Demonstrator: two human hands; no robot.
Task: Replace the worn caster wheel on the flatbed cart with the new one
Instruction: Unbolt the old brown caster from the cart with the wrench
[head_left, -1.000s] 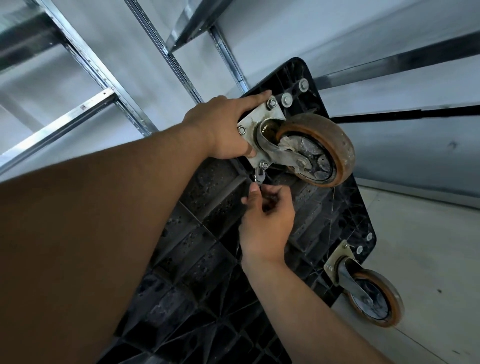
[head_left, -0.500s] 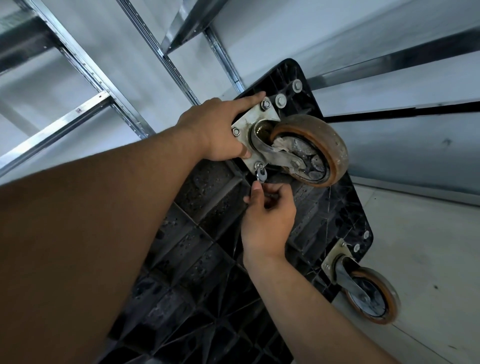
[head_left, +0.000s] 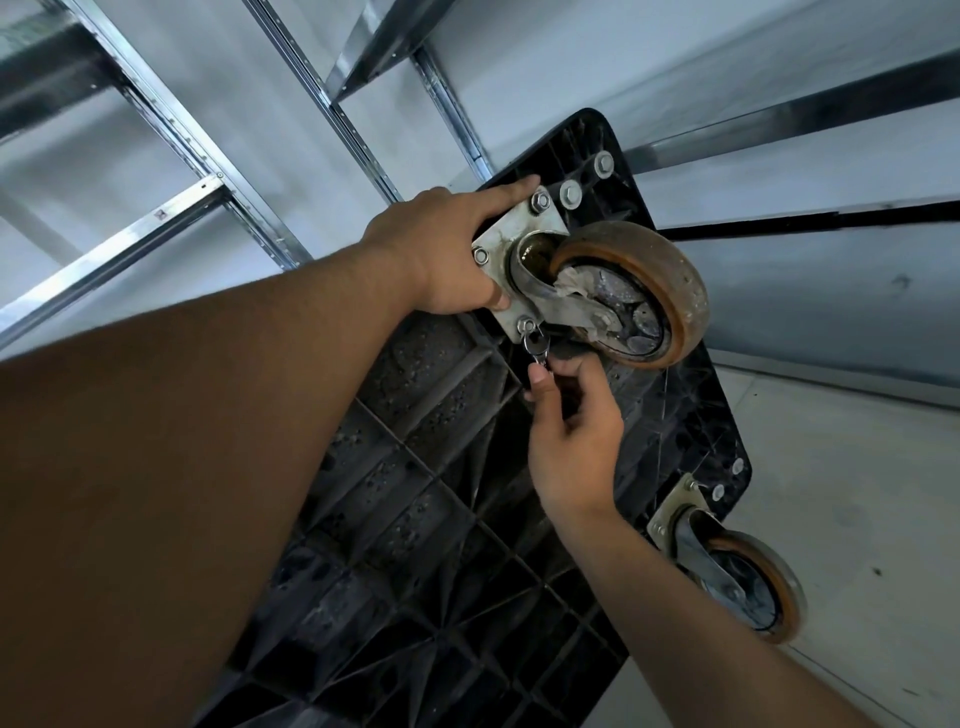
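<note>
where shelving rises, cart stands upended.

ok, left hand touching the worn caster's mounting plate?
Touching. Head view: the left hand lies against the mounting plate, thumb overlapping its lower edge, index finger along its top edge.

One head-worn camera looks forward and down, close behind the right grip; the cart lies just beyond.

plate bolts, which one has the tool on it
The lowest bolt, nearest the right hand, which holds a small tool against it; the top bolt and left bolt have none.
</note>
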